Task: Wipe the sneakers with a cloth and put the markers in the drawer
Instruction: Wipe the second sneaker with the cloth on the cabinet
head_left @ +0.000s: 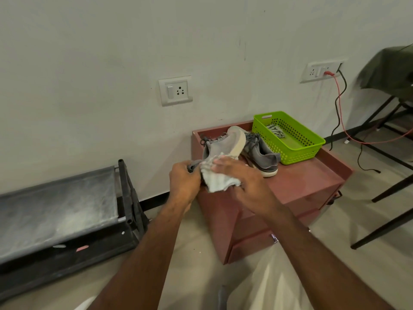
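Observation:
My left hand [183, 184] grips the heel end of a grey sneaker [223, 146], tipped on its side so its pale sole faces right. My right hand [240, 178] presses a white cloth [216, 179] against that sneaker with fingers fairly straight. The second grey sneaker [262, 156] stands upright on the reddish drawer cabinet [308, 186], just behind my right hand. Several markers [275, 130] lie in the green basket [290, 139] at the cabinet's back right. The cabinet's drawers look closed.
A black low rack [64, 211] with a dusty top stands to the left. Wall sockets [175, 90] and hanging cables [342, 113] are behind. Black table legs [388, 211] and a dark green cloth-covered table [391, 72] are at the right.

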`<state>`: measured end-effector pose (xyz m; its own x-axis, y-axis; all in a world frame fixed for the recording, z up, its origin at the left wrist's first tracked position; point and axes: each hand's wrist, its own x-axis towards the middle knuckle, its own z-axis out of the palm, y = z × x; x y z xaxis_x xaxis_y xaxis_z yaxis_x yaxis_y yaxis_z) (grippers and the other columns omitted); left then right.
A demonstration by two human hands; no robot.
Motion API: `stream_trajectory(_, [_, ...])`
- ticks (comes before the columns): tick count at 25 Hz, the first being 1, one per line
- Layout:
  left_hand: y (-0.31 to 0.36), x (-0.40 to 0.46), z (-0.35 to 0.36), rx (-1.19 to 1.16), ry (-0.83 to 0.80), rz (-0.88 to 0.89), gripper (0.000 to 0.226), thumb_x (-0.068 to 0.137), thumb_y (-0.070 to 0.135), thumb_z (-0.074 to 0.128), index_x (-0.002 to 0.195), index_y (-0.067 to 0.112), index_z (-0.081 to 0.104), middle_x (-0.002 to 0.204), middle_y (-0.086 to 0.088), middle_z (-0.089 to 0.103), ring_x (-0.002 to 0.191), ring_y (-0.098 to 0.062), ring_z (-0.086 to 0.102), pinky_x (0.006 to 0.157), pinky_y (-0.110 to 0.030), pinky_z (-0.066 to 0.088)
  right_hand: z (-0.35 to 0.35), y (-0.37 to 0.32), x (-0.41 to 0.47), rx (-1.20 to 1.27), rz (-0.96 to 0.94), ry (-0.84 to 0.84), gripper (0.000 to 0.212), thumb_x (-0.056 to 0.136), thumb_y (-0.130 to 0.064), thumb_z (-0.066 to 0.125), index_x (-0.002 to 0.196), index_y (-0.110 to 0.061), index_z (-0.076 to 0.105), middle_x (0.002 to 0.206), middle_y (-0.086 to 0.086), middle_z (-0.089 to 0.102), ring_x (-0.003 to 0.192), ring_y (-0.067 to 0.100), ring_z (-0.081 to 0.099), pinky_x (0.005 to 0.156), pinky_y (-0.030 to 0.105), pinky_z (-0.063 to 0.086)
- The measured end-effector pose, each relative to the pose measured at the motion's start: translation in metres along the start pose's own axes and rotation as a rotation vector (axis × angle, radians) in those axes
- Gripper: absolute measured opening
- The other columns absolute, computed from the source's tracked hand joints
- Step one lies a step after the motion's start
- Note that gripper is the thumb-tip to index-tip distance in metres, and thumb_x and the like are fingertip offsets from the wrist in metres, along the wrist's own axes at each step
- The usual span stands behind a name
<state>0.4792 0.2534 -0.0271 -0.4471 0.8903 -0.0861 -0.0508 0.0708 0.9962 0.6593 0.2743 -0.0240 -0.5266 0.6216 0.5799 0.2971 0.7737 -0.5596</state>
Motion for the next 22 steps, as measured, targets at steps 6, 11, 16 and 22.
stream_trajectory(6, [0.002,-0.008,0.0,-0.03,-0.054,-0.021,0.011,0.098,0.011,0.065,0.104,0.012,0.074,0.1,-0.01,0.076,0.091,-0.02,0.075,0.069,-0.029,0.062,-0.015,0.032,0.013,-0.037,0.333,0.308,0.046,0.08,0.005,0.061,0.123,-0.009,0.068,0.127,0.001,0.066,0.122,0.018,0.062,0.107,0.021,0.044])
stream_trajectory(11, [0.003,-0.002,0.005,-0.005,-0.034,-0.002,0.015,0.098,0.019,0.066,0.103,0.01,0.077,0.093,-0.01,0.077,0.085,-0.023,0.076,0.065,-0.036,0.064,0.005,0.006,0.008,-0.052,0.032,0.017,0.062,0.071,0.011,0.046,0.125,-0.01,0.069,0.138,0.003,0.061,0.139,0.019,0.046,0.118,0.04,0.033])
stream_trajectory(16, [0.003,0.0,0.0,0.016,0.007,-0.027,0.032,0.088,0.035,0.067,0.082,0.005,0.073,0.087,-0.021,0.076,0.084,-0.042,0.075,0.068,-0.059,0.062,0.003,-0.008,0.011,-0.236,-0.205,-0.186,0.045,0.076,-0.01,0.04,0.105,-0.011,0.075,0.123,0.0,0.07,0.136,0.02,0.05,0.114,0.037,0.037])
stream_trajectory(22, [0.004,-0.002,0.001,-0.012,-0.035,-0.051,0.02,0.099,0.023,0.064,0.088,0.008,0.071,0.098,-0.02,0.075,0.089,-0.031,0.076,0.073,-0.045,0.065,-0.022,-0.008,0.009,0.1,-0.072,-0.051,0.028,0.057,0.0,0.046,0.065,-0.014,0.069,0.076,0.0,0.07,0.085,0.03,0.068,0.075,0.049,0.051])
